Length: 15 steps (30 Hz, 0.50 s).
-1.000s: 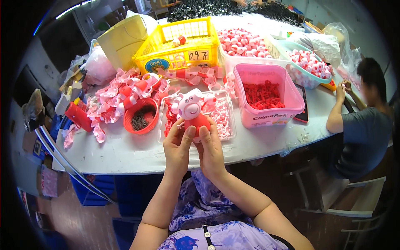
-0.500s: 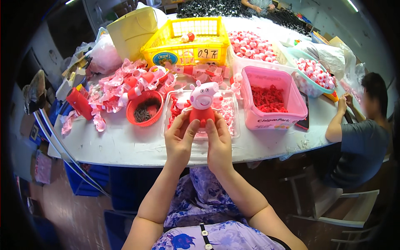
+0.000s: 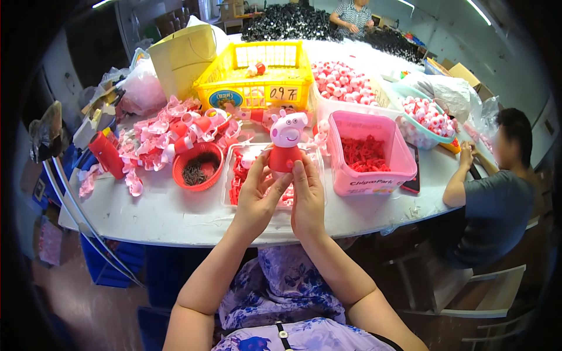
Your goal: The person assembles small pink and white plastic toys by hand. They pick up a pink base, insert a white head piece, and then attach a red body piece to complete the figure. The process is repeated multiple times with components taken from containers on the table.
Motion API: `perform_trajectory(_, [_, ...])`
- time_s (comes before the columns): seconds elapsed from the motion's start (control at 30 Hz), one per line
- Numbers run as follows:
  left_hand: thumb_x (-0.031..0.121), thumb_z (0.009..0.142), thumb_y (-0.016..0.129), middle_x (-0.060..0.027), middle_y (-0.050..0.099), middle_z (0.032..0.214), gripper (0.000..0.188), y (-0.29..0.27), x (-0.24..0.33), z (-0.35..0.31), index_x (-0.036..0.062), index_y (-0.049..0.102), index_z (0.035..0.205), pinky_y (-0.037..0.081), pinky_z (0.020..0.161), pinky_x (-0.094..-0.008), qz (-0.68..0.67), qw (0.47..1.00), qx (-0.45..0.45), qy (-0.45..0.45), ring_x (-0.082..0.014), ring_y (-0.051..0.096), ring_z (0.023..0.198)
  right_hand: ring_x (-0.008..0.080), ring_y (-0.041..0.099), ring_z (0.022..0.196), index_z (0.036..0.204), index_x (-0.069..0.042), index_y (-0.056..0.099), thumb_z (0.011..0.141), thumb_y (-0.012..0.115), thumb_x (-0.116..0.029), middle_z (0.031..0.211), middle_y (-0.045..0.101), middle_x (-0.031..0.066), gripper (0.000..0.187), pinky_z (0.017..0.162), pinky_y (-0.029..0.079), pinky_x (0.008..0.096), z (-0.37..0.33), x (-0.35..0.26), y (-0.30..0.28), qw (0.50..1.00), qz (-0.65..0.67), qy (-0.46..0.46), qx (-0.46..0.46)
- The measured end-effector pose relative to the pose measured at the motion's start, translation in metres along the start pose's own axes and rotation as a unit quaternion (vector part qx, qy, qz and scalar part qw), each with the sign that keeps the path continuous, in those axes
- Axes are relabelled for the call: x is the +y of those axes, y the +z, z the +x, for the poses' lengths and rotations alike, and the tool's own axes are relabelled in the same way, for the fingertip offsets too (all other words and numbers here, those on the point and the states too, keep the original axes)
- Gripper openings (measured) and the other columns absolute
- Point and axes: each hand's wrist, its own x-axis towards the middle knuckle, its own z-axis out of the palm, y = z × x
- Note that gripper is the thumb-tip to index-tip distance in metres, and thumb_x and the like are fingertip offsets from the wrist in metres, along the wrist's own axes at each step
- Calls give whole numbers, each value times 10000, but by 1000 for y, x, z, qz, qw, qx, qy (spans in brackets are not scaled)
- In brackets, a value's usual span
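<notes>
White and crowded, the worktable (image 3: 146, 213) is running across a busy workshop, with a person in a grey shirt (image 3: 497, 193) sitting at its far right end. At the left, a red bottle (image 3: 106, 155) is standing beside a heap of pink plastic parts (image 3: 161, 137), and a red bowl (image 3: 198, 166) of small dark pieces is sitting just in front of that heap. Behind them a yellow basket (image 3: 257, 76) is holding a few loose pieces. A clear tray (image 3: 231, 190) of red and pink parts is lying right under the hands.

Above the tray, the left hand (image 3: 257, 196) is wrapping its fingers around the red body of the pink pig toy (image 3: 285, 143), and the right hand (image 3: 307, 196) is pressing fingers against the same body from the other side, so both are grasping it upright, head on top. To the right, a pink tub (image 3: 374, 175) of red pieces is standing near a bowl of pink-and-white balls (image 3: 424, 117).

Judging the risk: the grip is sitting low on the body, so a hard squeeze could be popping the head loose or letting the toy tip into the tray.

Compared with half a second ago, the toy is being held slightly higher and more upright; the table's contents are staying as they were.
</notes>
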Motion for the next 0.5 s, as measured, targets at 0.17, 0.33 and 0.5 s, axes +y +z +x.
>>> perform_trajectory(0.17, [83,901,618,-129,590,1155,503,2,-2,35,-48,397,1333,489,876,-284,-27,999,33,-16,-166,594,1043,145,483,1129,1360,10,394,995,475,-268,1237,481,99,466,978,388,279,22,4,-16,989,-148,-6,-15])
perform_trajectory(0.33, [131,921,599,-78,607,1051,309,-21,-17,120,4,525,1192,534,819,-284,-173,980,76,-62,-159,625,920,193,441,1201,1417,3,336,966,510,-198,1349,387,149,524,1011,371,306,32,-4,-24,965,-253,-32,-57])
perform_trajectory(0.5, [219,931,588,-106,581,1152,355,-72,-34,228,20,508,1214,501,872,-330,-203,972,97,-61,-197,597,1004,182,454,1219,1396,1,376,965,479,-108,1337,425,101,457,1044,351,318,6,-26,-29,972,-204,3,-114])
